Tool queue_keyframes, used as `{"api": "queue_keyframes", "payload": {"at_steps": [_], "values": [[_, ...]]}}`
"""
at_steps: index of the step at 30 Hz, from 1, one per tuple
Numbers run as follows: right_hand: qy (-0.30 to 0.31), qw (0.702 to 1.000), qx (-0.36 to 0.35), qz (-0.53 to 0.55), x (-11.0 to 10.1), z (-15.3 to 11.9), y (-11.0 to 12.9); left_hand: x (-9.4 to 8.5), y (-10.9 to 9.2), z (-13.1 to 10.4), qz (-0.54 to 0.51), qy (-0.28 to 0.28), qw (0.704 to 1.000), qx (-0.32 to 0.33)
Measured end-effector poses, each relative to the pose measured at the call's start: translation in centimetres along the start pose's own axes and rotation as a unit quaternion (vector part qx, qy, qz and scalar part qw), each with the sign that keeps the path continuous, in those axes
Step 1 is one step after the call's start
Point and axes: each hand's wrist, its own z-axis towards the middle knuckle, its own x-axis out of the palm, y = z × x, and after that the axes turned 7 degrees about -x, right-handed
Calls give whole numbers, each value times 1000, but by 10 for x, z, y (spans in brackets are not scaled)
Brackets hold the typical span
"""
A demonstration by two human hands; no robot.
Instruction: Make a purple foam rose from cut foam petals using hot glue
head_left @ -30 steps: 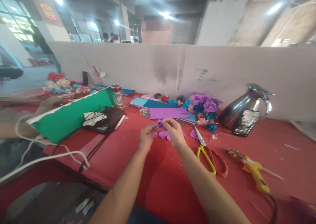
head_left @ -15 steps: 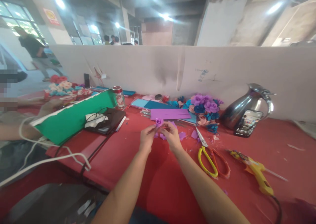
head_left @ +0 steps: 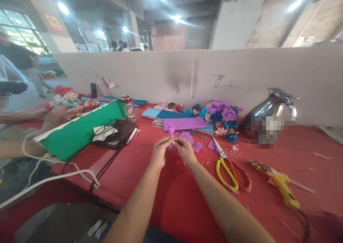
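A small purple paper flower (head_left: 170,129) stands upright between my hands, its petals rolled into a bud. My left hand (head_left: 160,150) pinches it from the left near the base. Closed at the fingertips, my right hand (head_left: 184,150) grips the base from the other side. The fingers hide the flower's lower end. Loose purple paper petals (head_left: 197,147) lie on the red table just beyond my right hand. Behind the flower is a flat stack of purple paper sheets (head_left: 183,123).
Scissors (head_left: 226,171) with yellow and red handles and a yellow glue gun (head_left: 284,189) lie to the right. Finished paper flowers (head_left: 222,112) and a metal jug (head_left: 264,109) stand behind. A green box (head_left: 80,130), glass jar (head_left: 129,109) and a co-worker's arm (head_left: 21,147) are left.
My right hand has lowered from the petals to the flower's base, beside my left fingers. The flower now stands more upright, seen from the side. A person at far left has moved leftward.
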Motion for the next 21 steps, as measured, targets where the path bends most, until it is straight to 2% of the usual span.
{"api": "queue_keyframes", "payload": {"at_steps": [5, 10, 14, 21], "values": [[-14, 1000, -16, -23, -1, 1, -3, -3, 1, 1, 8, -6, 1000, 16], [-28, 998, -27, -43, 0, 0, -3, -6, 8, 5, 80, -15, 995, 62], [-29, 998, -30, -48, 2, -3, -1, -7, 10, 6, 96, -27, 991, 85], [-21, 1000, 8, 19, 11, -8, 11, -6, 7, 2, 121, -31, 988, 92]]}}
